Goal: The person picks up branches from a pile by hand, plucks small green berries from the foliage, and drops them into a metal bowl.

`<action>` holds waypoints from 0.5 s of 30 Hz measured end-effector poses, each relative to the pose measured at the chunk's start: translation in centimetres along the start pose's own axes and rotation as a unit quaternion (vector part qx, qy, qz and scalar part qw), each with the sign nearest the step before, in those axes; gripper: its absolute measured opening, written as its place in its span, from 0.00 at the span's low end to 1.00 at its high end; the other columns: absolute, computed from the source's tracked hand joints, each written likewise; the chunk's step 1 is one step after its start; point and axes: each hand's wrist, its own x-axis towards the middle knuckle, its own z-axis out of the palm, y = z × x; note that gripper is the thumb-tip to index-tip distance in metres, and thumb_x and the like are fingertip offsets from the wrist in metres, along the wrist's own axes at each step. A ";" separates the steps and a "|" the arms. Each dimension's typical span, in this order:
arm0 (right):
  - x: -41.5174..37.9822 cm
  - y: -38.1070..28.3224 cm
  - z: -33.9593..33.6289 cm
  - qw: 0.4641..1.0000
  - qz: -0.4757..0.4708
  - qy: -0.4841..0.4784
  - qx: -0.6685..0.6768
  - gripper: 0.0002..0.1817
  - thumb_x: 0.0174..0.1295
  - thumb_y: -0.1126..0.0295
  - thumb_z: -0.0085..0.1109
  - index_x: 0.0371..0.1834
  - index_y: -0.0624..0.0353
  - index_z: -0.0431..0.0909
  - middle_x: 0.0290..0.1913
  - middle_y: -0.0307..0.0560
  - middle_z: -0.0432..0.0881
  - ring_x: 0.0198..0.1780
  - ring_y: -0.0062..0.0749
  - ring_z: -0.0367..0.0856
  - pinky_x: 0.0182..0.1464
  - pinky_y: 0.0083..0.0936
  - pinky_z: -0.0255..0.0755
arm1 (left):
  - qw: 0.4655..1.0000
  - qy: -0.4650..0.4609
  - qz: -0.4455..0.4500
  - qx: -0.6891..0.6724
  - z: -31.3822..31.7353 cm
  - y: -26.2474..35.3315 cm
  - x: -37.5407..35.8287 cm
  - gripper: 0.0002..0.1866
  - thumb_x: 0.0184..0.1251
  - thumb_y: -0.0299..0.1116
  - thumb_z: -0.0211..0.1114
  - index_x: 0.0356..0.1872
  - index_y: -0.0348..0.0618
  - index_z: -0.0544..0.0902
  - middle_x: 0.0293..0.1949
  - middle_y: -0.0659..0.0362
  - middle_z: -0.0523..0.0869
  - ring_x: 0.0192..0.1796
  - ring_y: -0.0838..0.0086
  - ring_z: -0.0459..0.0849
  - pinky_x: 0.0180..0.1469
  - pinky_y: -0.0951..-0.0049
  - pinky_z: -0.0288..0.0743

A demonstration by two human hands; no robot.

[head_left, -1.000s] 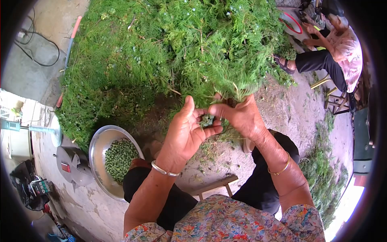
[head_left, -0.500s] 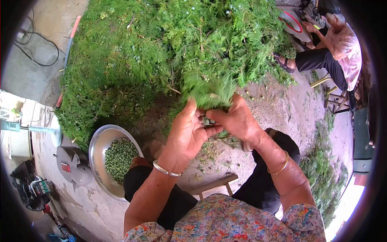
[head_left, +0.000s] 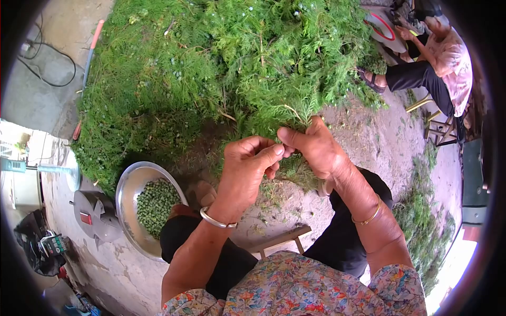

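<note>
My right hand (head_left: 316, 150) is closed around a leafy evergreen sprig (head_left: 299, 117), whose fronds point away from me in front of the green heap. Close beside it, my left hand (head_left: 250, 166) has its thumb and fingers pinched together near the sprig's lower end. Whatever lies between those left fingertips is hidden or too small to name. Ahead of both hands spreads a large pile of cut evergreen branches (head_left: 211, 63) dotted with small pale-green cones. A metal basin (head_left: 124, 203) by my left knee contains many small green cones (head_left: 157, 205).
A seated person (head_left: 445, 63) works at the upper right near a red-rimmed container (head_left: 382, 26). Left of the basin stands a grey cylindrical object (head_left: 95, 216). Loose greenery (head_left: 427, 226) lies along the right floor. Part of a wooden stool (head_left: 282, 239) shows between my legs.
The sprig, blurred by motion before, is now still and sits nearer my right hand. My left hand has turned from open-palmed to a pinch, its fingers curled in.
</note>
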 end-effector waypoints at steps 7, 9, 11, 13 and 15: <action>0.7 -0.2 -2.0 0.945 0.034 -0.008 0.324 0.18 0.67 0.58 0.50 0.34 0.65 0.74 0.25 0.46 0.77 0.31 0.35 0.78 0.39 0.35 0.72 | 0.963 -0.056 -0.029 -0.262 -1.2 0.9 0.1 0.06 0.62 0.26 0.59 0.35 0.31 0.80 0.33 0.47 0.82 0.30 0.69 0.80 0.27 0.71 0.73; 0.7 -0.7 -2.7 0.904 0.025 -0.035 0.425 0.21 0.71 0.55 0.40 0.40 0.64 0.72 0.30 0.48 0.78 0.39 0.41 0.79 0.47 0.44 0.73 | 0.951 -0.090 -0.015 -0.296 -2.0 1.2 0.3 0.10 0.62 0.28 0.57 0.39 0.30 0.79 0.37 0.47 0.81 0.34 0.67 0.79 0.32 0.71 0.74; 1.0 -0.5 -3.7 0.899 0.005 -0.011 0.438 0.20 0.71 0.56 0.39 0.41 0.65 0.71 0.30 0.48 0.79 0.39 0.41 0.79 0.48 0.46 0.72 | 0.933 -0.128 -0.004 -0.337 -3.2 1.1 0.7 0.14 0.61 0.29 0.55 0.45 0.29 0.77 0.43 0.45 0.79 0.38 0.66 0.77 0.35 0.71 0.74; 1.1 -0.6 -4.5 0.892 -0.029 0.020 0.452 0.18 0.72 0.59 0.38 0.42 0.65 0.71 0.30 0.48 0.78 0.38 0.42 0.79 0.48 0.48 0.72 | 0.930 -0.138 0.013 -0.341 -4.1 1.5 0.7 0.18 0.62 0.31 0.56 0.49 0.29 0.75 0.45 0.44 0.78 0.39 0.66 0.77 0.36 0.71 0.74; 1.2 -0.4 -5.5 0.893 -0.045 0.015 0.448 0.17 0.71 0.61 0.39 0.42 0.65 0.70 0.29 0.48 0.78 0.38 0.42 0.79 0.47 0.47 0.72 | 0.937 -0.122 0.037 -0.325 -5.5 2.1 0.5 0.19 0.64 0.32 0.57 0.52 0.29 0.73 0.45 0.45 0.77 0.41 0.67 0.76 0.35 0.71 0.75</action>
